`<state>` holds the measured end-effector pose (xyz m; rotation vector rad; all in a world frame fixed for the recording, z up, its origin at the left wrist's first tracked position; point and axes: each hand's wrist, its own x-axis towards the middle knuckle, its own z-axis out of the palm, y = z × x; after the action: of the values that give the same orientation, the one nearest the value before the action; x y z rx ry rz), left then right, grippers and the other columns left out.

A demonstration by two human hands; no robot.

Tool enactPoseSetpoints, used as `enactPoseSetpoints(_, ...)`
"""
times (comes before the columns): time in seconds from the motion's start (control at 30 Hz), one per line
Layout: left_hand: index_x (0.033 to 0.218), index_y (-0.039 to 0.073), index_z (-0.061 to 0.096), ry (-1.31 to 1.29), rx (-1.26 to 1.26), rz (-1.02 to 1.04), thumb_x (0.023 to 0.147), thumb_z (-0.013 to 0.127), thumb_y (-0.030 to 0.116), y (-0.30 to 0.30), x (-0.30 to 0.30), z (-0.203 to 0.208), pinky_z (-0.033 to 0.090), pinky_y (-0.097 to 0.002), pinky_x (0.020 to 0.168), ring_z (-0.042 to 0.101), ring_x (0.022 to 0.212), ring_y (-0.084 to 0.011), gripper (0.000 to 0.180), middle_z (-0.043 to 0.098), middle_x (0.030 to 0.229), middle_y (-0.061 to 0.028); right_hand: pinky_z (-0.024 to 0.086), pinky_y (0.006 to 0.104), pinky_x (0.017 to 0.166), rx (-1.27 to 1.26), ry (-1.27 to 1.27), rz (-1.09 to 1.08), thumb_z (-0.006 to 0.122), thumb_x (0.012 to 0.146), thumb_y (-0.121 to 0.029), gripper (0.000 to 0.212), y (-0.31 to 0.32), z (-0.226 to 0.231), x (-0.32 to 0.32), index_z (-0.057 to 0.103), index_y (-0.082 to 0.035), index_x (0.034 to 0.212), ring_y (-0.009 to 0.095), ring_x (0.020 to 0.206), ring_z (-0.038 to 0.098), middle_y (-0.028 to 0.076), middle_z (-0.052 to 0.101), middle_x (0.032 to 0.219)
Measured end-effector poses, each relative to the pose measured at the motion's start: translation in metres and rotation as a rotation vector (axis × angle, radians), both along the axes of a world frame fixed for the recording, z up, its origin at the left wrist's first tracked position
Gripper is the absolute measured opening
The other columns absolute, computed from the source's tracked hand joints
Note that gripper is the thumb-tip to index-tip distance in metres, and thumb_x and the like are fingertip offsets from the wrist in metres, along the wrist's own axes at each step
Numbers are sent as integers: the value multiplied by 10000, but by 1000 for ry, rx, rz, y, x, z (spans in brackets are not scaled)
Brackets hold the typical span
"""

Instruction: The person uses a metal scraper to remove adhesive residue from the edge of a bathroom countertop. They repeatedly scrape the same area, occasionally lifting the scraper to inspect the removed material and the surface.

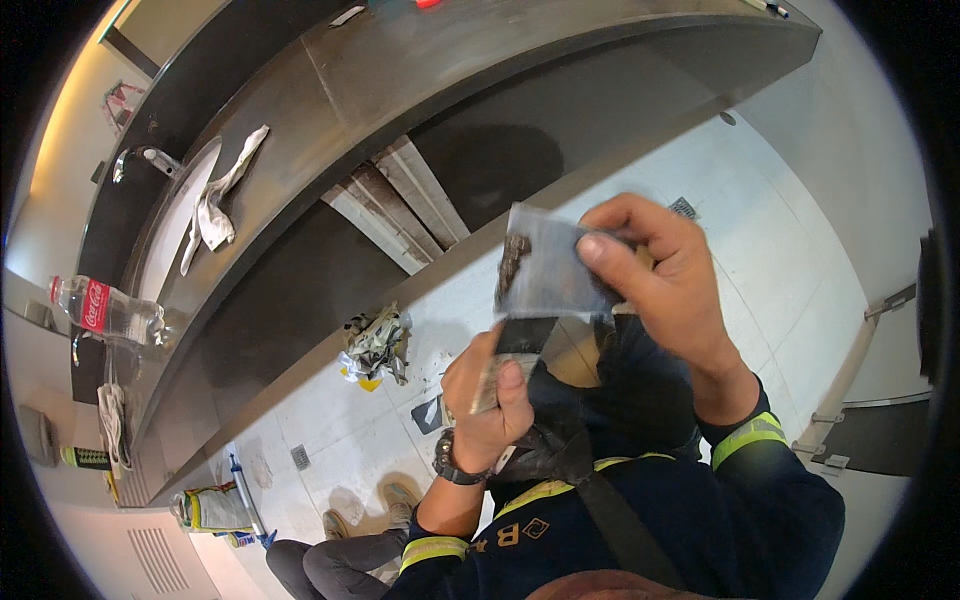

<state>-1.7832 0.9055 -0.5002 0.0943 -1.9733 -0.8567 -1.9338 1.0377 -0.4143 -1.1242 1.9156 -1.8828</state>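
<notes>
While pinched at its upper edge by the right hand point(665, 275), held up chest-high, clear of the counter point(420, 110): a small clear bag point(550, 270), dark screws inside. Left hand point(490, 395) below, fingers clenched round another packet point(492, 378). Looks like sorting small parts; next, probably opening the bag, calling for a steady two-handed pull.

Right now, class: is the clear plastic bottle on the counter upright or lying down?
Lying down. The plastic bottle rests on its side on the dark counter, its cap toward the picture's left edge.
</notes>
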Motion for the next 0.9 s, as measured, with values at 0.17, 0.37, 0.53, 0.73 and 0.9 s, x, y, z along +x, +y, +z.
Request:
enactPoseSetpoints(0.17,1241,-67,519,-28,594,164,1001,555,257,3,11,-22,485,-316,826,611,948,-231,405,606,1096,-158,432,227,643,-74,-53,-72,635,953,-215,237,4,-11,-15,661,15,1002,52,713,547,5,642,792)
enactPoseSetpoints(0.37,1287,19,468,310,713,157,1051,485,321,-5,0,-37,470,-358,1009,552,1168,-200,383,541,1280,-116,421,221,634,101,-206,-4,632,951,-212,232,12,-49,-5,656,15,993,43,702,533,5,634,771)
enactPoseSetpoints(0.53,1314,14,430,360,759,75,1060,466,311,5,-6,-30,492,-366,977,556,1153,-199,393,528,1295,-119,430,230,643,107,-113,-28,629,949,-199,230,8,-52,-2,648,27,985,54,720,552,25,640,764)
enactPoseSetpoints(0.73,1079,-58,572,86,516,60,1004,534,249,20,-1,-30,498,-331,705,618,791,-172,318,641,875,-91,427,216,680,108,-116,-4,627,953,-165,192,9,-38,-5,636,24,990,45,761,547,11,641,817)
enactPoseSetpoints(0.9,1079,-33,586,-230,345,-203,1013,511,257,15,7,-33,502,-351,731,641,826,-202,307,639,912,-109,421,199,677,-44,34,-129,603,975,-143,162,12,-9,-11,627,15,1006,37,750,533,10,618,833)
